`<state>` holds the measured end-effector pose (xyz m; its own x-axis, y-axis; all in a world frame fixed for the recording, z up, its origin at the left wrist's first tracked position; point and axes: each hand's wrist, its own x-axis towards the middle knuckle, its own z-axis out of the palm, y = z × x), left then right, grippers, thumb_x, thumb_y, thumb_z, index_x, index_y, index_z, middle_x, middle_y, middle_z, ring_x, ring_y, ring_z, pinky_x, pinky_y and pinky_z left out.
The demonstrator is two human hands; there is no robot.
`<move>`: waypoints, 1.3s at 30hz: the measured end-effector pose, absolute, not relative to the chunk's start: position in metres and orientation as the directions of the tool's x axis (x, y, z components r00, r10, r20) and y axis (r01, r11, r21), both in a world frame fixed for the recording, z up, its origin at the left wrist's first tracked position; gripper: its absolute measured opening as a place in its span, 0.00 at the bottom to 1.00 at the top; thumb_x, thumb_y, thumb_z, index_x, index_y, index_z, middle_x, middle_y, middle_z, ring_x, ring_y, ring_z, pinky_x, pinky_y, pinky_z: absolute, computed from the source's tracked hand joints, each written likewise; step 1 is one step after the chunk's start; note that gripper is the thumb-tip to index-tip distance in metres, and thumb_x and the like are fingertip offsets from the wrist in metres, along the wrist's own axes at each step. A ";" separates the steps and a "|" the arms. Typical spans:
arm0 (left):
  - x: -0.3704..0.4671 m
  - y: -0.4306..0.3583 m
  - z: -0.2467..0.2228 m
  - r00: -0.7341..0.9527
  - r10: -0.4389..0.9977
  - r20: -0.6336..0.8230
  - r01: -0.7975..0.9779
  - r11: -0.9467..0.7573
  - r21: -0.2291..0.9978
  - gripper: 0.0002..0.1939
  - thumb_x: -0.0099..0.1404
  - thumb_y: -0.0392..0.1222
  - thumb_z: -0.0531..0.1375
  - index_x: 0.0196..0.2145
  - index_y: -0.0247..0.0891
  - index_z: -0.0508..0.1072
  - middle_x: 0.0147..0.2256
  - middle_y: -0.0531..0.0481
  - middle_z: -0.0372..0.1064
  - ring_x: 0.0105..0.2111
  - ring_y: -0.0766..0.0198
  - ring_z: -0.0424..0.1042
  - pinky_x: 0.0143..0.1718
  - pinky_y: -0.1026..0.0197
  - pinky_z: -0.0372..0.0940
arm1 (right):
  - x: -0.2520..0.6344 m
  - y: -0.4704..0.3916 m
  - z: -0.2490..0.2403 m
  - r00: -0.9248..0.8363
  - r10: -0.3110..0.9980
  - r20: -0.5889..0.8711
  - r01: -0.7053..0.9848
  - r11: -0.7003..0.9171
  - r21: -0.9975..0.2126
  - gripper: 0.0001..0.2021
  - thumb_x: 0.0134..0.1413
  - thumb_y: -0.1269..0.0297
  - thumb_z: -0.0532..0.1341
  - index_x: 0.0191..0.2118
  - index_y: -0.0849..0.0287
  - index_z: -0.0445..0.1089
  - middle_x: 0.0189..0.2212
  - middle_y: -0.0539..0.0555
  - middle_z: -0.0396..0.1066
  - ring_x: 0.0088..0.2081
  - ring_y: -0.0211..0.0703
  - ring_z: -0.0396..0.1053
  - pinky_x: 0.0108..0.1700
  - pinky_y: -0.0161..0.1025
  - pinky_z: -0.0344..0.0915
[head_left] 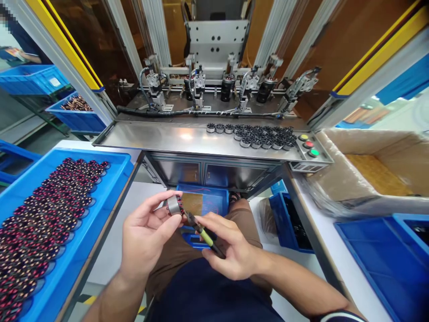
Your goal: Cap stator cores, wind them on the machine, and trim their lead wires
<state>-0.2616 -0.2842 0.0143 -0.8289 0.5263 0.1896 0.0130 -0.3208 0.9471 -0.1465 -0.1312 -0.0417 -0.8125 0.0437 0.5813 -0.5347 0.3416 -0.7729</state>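
Between the thumb and fingers of my left hand [147,230] is a small round motor core [173,205], with a grey metal side and reddish windings facing right. My right hand [233,243] grips a cutting tool [208,238] with black and yellow-green handles. The tool's jaws meet the winding side of the core; whether they are closed on a wire is too small to tell. Below the hands, a blue bin [219,195] with a brown sheet and thin red wire bits sits between my legs.
On the left, a blue tray [125,163] holds many wound cores [67,197]. Black-and-silver cores [264,136] stand on the metal shelf [150,136] ahead, beside coloured buttons [313,153]. A lined carton [395,138] and blue bins [372,250] are on the right.
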 end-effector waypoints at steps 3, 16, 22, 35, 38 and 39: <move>-0.262 -0.283 0.014 -0.832 0.521 0.190 0.017 -0.318 0.948 0.16 0.59 0.30 0.69 0.45 0.43 0.80 0.44 0.45 0.80 0.38 0.63 0.80 0.34 0.69 0.76 | -0.146 -0.131 -0.044 -0.807 0.050 0.588 -0.534 0.363 -0.764 0.35 0.51 0.76 0.59 0.67 0.58 0.58 0.37 0.57 0.70 0.35 0.42 0.67 0.36 0.40 0.69; -0.264 -0.290 0.007 -0.834 0.460 0.305 0.131 -0.372 0.919 0.09 0.63 0.34 0.66 0.42 0.41 0.80 0.46 0.46 0.78 0.47 0.59 0.77 0.43 0.64 0.75 | -0.143 -0.132 -0.040 -0.825 0.007 0.565 -0.537 0.304 -0.787 0.40 0.45 0.77 0.58 0.68 0.58 0.55 0.48 0.63 0.69 0.44 0.49 0.70 0.45 0.47 0.72; -0.262 -0.289 0.006 -0.811 0.431 0.395 0.261 -0.339 0.904 0.12 0.64 0.29 0.64 0.42 0.42 0.79 0.46 0.47 0.77 0.50 0.61 0.75 0.49 0.63 0.73 | -0.145 -0.132 -0.041 -0.815 0.000 0.580 -0.553 0.297 -0.778 0.40 0.46 0.77 0.59 0.68 0.59 0.55 0.47 0.63 0.69 0.44 0.48 0.70 0.44 0.47 0.73; -0.260 -0.291 0.005 -0.770 0.453 0.450 0.328 -0.324 0.887 0.15 0.63 0.26 0.63 0.44 0.42 0.79 0.47 0.47 0.76 0.50 0.61 0.74 0.51 0.61 0.71 | -0.145 -0.130 -0.045 -0.800 0.054 0.597 -0.538 0.377 -0.754 0.38 0.48 0.78 0.57 0.68 0.58 0.57 0.35 0.55 0.69 0.33 0.41 0.66 0.33 0.38 0.67; -0.259 -0.292 0.005 -0.765 0.453 0.457 0.345 -0.311 0.886 0.15 0.63 0.26 0.63 0.45 0.42 0.78 0.48 0.47 0.76 0.51 0.60 0.74 0.49 0.62 0.72 | -0.145 -0.129 -0.041 -0.820 0.065 0.568 -0.504 0.389 -0.772 0.38 0.47 0.79 0.58 0.67 0.58 0.57 0.40 0.59 0.70 0.38 0.44 0.69 0.39 0.41 0.71; -0.258 -0.293 0.005 -0.764 0.455 0.457 0.352 -0.299 0.887 0.15 0.63 0.26 0.63 0.45 0.42 0.78 0.48 0.47 0.76 0.51 0.60 0.74 0.49 0.62 0.72 | -0.145 -0.129 -0.039 -0.823 0.057 0.565 -0.504 0.385 -0.773 0.39 0.47 0.79 0.58 0.68 0.58 0.56 0.42 0.60 0.69 0.41 0.45 0.69 0.42 0.43 0.71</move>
